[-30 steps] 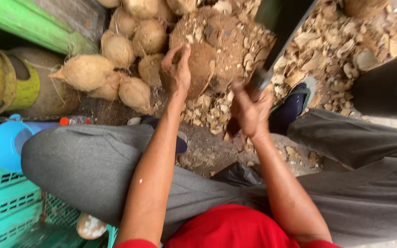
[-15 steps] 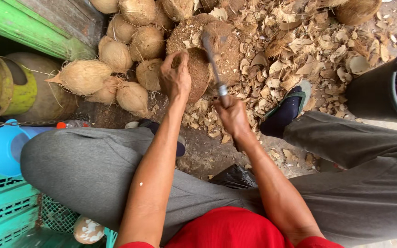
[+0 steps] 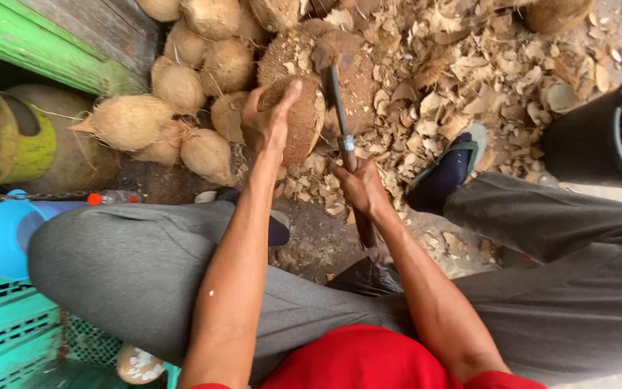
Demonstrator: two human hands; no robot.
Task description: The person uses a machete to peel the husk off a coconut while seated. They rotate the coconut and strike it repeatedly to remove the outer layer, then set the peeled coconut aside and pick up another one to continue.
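Note:
My left hand (image 3: 269, 119) grips a brown husked coconut (image 3: 302, 119) and holds it against a round wooden chopping block (image 3: 358, 72). My right hand (image 3: 358, 186) is closed on the handle of a cleaver (image 3: 336, 94) whose blade lies down on the block, right beside the coconut. I sit with grey-trousered knees spread to either side, one sandalled foot (image 3: 451, 167) to the right of the block.
A pile of pale husked coconuts (image 3: 174, 108) lies left of the block. Shell chips (image 3: 469, 65) litter the ground at the right. A black bucket (image 3: 613, 122) stands at the right edge, a teal crate (image 3: 8, 331) and a blue container (image 3: 1, 230) at the lower left.
The cleaver has swung down from a raised position onto the block beside the coconut. My left hand has stayed on the coconut, turning it slightly.

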